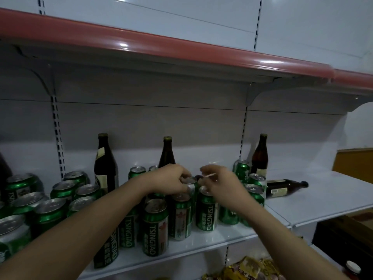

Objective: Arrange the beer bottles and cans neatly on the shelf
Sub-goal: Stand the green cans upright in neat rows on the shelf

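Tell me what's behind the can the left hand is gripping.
Behind that can, a brown bottle stands upright near the shelf's back panel. The left hand covers the bottle's lower half, so whatever sits beside its base cannot be seen.

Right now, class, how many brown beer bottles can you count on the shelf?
4: one upright at the left, one upright behind the left hand, one upright at the right, one lying on its side far right. Others may be hidden.
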